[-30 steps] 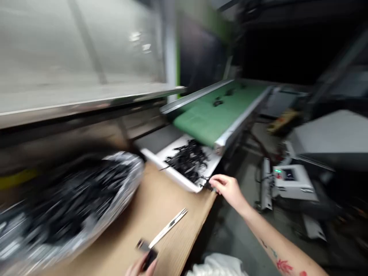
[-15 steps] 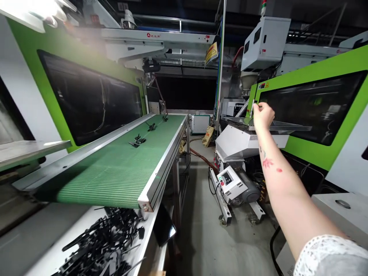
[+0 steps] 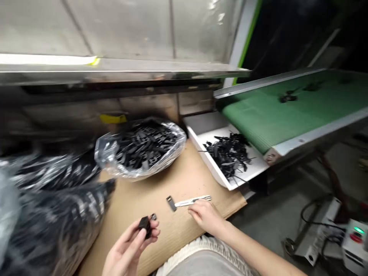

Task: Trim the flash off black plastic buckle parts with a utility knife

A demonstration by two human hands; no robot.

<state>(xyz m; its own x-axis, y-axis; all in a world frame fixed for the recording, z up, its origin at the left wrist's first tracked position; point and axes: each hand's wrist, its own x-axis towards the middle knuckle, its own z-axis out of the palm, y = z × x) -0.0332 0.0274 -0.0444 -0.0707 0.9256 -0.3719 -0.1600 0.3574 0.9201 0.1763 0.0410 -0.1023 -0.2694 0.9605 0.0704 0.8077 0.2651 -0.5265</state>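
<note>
My left hand (image 3: 133,243) is closed around a small black plastic part (image 3: 145,226), raised above the cardboard (image 3: 178,230). A little shiny piece (image 3: 153,217) shows at its fingertips. My right hand (image 3: 205,215) has its fingers bent against a slim silver-white tool (image 3: 186,202), which looks like a utility knife; motion blur softens the grip. Just left of the tool's end lies a small dark grey plastic piece (image 3: 171,203), flat on the cardboard.
Behind the hands stands a clear plastic bag (image 3: 175,147) full of black parts. Filled bags (image 3: 57,222) line the left. A white tray (image 3: 217,176) with tangled black parts sits under the end of a green conveyor (image 3: 258,115). A metal ledge (image 3: 161,68) runs along the back.
My view has swung left and down from the aisle to the cardboard worktop. The right hand, stretched out before, is now low by the tool. My left hand has come into view with the black part.
</note>
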